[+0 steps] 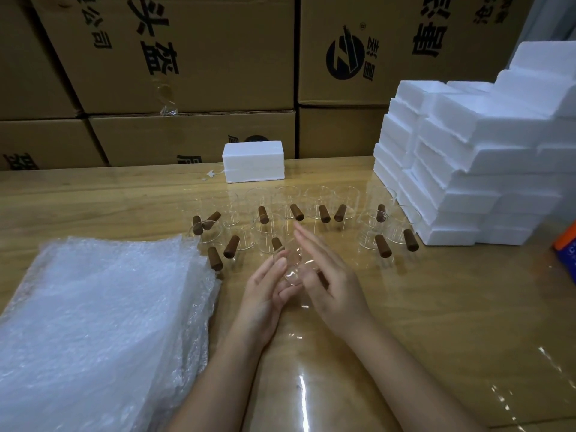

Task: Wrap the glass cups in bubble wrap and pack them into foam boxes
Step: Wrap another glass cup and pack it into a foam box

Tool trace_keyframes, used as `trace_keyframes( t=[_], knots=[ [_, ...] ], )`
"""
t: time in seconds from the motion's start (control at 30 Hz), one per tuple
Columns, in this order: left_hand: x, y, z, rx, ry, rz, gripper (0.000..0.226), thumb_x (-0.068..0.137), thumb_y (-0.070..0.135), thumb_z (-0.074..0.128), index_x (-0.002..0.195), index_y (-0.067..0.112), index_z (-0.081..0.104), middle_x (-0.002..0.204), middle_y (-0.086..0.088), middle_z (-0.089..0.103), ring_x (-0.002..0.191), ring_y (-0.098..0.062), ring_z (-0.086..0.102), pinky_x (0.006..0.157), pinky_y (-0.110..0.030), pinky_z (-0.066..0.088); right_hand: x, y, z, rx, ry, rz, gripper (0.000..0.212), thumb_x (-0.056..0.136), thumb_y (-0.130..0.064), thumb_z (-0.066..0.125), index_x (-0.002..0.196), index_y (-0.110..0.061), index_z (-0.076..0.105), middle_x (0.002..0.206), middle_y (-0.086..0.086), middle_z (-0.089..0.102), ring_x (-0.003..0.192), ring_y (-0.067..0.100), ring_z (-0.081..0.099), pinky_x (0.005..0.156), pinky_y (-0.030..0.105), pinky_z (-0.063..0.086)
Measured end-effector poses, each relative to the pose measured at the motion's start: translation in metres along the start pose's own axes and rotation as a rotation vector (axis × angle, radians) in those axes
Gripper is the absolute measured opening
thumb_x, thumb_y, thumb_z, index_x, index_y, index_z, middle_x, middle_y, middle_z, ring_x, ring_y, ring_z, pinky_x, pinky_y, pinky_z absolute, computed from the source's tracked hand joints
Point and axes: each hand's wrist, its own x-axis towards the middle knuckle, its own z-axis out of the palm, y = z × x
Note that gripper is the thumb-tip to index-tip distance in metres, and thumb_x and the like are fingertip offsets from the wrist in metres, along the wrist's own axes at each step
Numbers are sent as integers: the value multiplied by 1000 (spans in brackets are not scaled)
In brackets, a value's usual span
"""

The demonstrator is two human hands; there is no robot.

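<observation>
I see the clear glass cup point(293, 271) held between both hands, just above the glossy wooden worktop point(436, 307). Left hand point(265, 294) fingers curl under it. Right hand point(330, 282) fingers are straight, pressed together along its side. The stack of clear bubble wrap sheets point(103, 322) lies to the cup's left, nearer the left hand. Cup axis unclear.

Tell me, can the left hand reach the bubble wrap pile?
Probably yes. The bubble wrap lies just beside the left hand, nothing between, though that hand and the right hand have a glass cup between them.
</observation>
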Motion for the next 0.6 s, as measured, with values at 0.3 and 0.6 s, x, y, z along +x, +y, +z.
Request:
trace_keyframes(
  t=[0.3, 0.6],
  knots=[
    [-2, 0, 0, -40, 62, -5, 44, 80, 32, 66, 117, 9, 61, 110, -14, 69, 91, -24, 70, 72, -27, 58, 1, 12, -8, 193, -141, 429, 69, 82, -70, 29, 143, -38, 31, 151, -18, 32, 137, -9, 24, 117, 25, 22],
    [1, 3, -6, -219, 191, 62, 48, 81, 35, 58, 119, 5, 57, 116, -14, 67, 102, -22, 68, 75, -26, 56, -9, 8, 0, 96, -133, 287, 65, 90, -62, 31, 146, -28, 27, 152, -15, 30, 139, -8, 22, 115, 21, 23]
  ],
)
